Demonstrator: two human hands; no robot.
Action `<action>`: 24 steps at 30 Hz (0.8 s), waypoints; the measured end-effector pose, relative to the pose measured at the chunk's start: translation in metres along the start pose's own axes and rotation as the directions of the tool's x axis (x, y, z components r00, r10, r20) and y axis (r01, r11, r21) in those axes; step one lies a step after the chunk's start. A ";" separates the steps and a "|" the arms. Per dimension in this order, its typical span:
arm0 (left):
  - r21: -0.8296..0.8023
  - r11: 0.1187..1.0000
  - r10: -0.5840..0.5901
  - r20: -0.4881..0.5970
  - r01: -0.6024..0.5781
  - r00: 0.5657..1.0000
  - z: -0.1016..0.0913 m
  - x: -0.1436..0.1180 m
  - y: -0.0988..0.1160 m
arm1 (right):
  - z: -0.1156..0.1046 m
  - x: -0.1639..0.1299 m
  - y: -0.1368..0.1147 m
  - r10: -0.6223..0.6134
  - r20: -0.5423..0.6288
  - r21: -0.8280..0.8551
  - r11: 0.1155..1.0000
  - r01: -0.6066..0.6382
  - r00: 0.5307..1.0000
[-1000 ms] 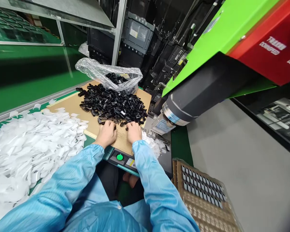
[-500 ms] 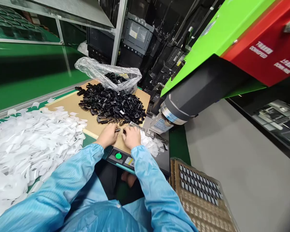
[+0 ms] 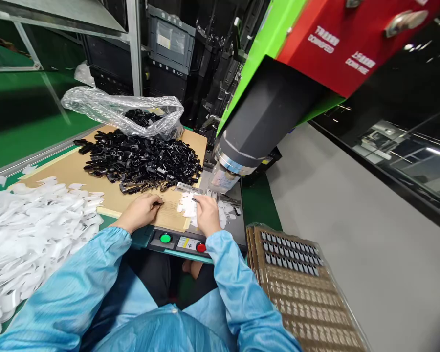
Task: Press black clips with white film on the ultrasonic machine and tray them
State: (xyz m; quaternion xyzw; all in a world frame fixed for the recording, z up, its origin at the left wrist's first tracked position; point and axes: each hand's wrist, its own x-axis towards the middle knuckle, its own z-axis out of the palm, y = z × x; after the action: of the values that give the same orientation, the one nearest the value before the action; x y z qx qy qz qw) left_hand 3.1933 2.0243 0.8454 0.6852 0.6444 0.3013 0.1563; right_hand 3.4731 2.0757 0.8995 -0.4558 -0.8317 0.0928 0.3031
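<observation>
My left hand rests low over the brown board, its fingers pinched around a small black plastic part that is mostly hidden. Farther right, my right hand is closed at the fingertips, with a small dark part just showing. Below it lie white plastic pieces, beside the machine's metal press head. Beyond both hands spreads a heap of black plastic parts.
White plastic pieces are piled at the left. A clear plastic bag stands behind the black heap. Along the front edge sit a green button and a red button. A brown tray with rows of parts stands lower right.
My hands have moved apart: the right one has gone right, over the white pieces near the press head, the left one stays over the board. The camera view has turned right.
</observation>
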 end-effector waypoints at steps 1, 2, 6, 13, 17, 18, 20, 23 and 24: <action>-0.032 0.999 -0.028 -0.019 0.027 0.999 0.001 0.002 0.006 | -0.009 -0.005 0.013 0.049 -0.030 0.000 0.999 -0.049 0.998; -0.073 0.996 -0.054 -0.039 0.051 0.998 0.003 0.004 0.015 | -0.017 -0.010 0.026 0.102 -0.055 -0.006 0.995 -0.102 0.993; -0.187 0.982 0.014 -0.095 -0.031 0.995 0.023 0.034 0.068 | -0.030 -0.009 0.066 0.257 -0.121 -0.042 0.964 -0.264 0.959; -0.046 0.973 0.223 -0.046 -0.225 0.974 0.075 0.099 0.132 | -0.024 0.004 0.067 0.230 -0.056 -0.222 0.946 -0.237 0.971; 0.006 0.965 0.262 -0.013 -0.262 0.965 0.088 0.106 0.133 | -0.029 -0.002 0.057 0.223 0.018 -0.338 0.919 -0.204 0.975; 0.025 0.962 0.273 -0.007 -0.272 0.962 0.089 0.106 0.133 | -0.030 -0.002 0.055 0.223 0.030 -0.346 0.917 -0.199 0.974; 0.058 0.954 0.292 0.013 -0.293 0.956 0.088 0.106 0.132 | -0.032 -0.001 0.054 0.229 0.053 -0.350 0.916 -0.197 0.972; 0.058 0.951 0.299 0.054 -0.302 0.953 0.079 0.103 0.130 | -0.035 0.000 0.056 0.230 0.064 -0.304 0.932 -0.200 0.971; 0.041 0.953 0.297 0.055 -0.300 0.953 0.074 0.099 0.128 | -0.038 -0.003 0.057 0.221 0.049 -0.267 0.943 -0.200 0.974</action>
State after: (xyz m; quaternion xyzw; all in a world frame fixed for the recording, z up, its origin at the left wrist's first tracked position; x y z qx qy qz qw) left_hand 3.3384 2.1189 0.8868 0.7854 0.5367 0.2889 0.1078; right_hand 3.5370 2.1012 0.9041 -0.5740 -0.7943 0.0324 0.1963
